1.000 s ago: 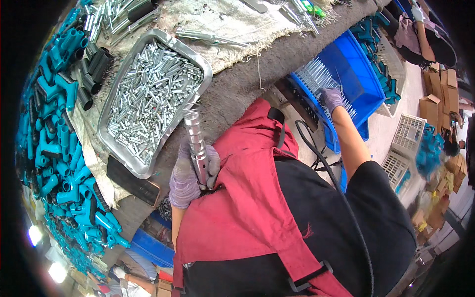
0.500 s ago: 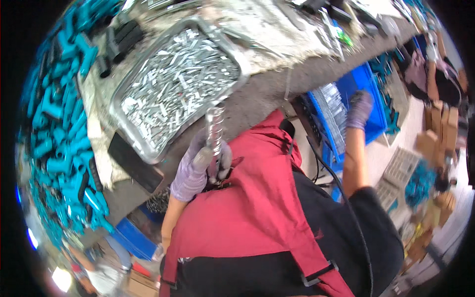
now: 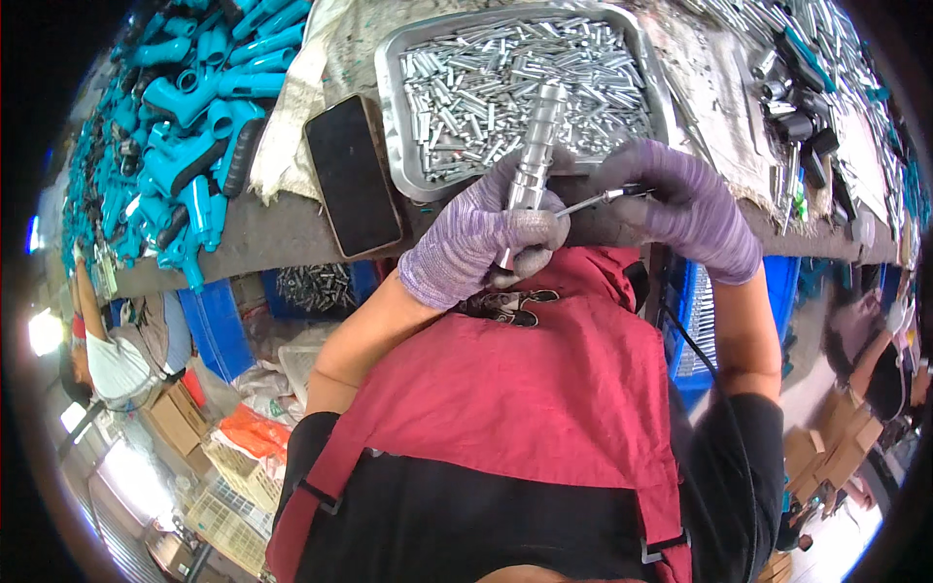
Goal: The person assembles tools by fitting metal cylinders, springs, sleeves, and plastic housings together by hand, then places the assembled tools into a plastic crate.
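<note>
My left hand (image 3: pixel 486 228), in a purple knit glove with grey fingertips, is closed around a shiny stepped metal cylinder (image 3: pixel 536 146) that stands tilted, its upper end over the tray. My right hand (image 3: pixel 685 199), gloved alike, pinches a slender metal rod (image 3: pixel 590 202) with a dark section near the fingers. The rod's far end points at the cylinder's lower part, by the left thumb; whether it touches is hard to tell. Just beyond both hands lies a metal tray (image 3: pixel 394 107) filled with small silvery pins (image 3: pixel 486 83).
A dark phone (image 3: pixel 352 180) lies left of the tray. Teal tool housings (image 3: pixel 194 107) are heaped at the far left. Black and metal parts (image 3: pixel 802 117) lie at the right. Below the table edge are blue bins (image 3: pixel 214 325), one at right holding rows of metal parts (image 3: pixel 698 321).
My right hand has come from the blue bin at the right to beside the left hand, now with the slender rod. The view has turned; the left hand still grips the cylinder.
</note>
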Action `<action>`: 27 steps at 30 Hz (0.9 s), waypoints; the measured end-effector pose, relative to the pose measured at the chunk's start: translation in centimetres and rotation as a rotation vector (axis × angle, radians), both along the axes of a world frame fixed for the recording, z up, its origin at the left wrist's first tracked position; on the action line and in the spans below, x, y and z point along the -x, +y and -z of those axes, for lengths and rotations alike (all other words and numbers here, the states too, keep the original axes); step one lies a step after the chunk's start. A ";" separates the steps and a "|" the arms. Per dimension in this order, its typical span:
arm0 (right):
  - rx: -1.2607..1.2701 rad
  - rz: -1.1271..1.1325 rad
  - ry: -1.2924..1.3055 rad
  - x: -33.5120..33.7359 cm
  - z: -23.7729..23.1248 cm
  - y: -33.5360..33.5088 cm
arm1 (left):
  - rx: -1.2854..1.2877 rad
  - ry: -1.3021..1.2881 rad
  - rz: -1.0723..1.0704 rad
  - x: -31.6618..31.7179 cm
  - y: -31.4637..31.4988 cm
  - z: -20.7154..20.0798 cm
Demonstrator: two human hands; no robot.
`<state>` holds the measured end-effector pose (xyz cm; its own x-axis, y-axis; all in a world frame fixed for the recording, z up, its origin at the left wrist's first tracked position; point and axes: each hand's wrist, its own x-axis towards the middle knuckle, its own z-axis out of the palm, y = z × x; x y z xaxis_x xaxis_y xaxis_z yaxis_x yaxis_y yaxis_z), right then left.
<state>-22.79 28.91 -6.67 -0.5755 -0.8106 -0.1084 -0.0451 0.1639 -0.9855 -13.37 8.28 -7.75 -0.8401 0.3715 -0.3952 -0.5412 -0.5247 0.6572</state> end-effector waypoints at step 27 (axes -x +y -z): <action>0.339 0.784 -0.319 2.1 -1.4 5.6 | 1.011 0.447 0.068 -1.2 1.3 2.3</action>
<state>-24.93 34.48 -5.29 -0.9586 -0.2171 -0.1843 0.2401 -0.2679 -0.9330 -12.16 9.60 -10.07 -0.9729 0.0995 -0.2087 -0.1557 0.3854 0.9095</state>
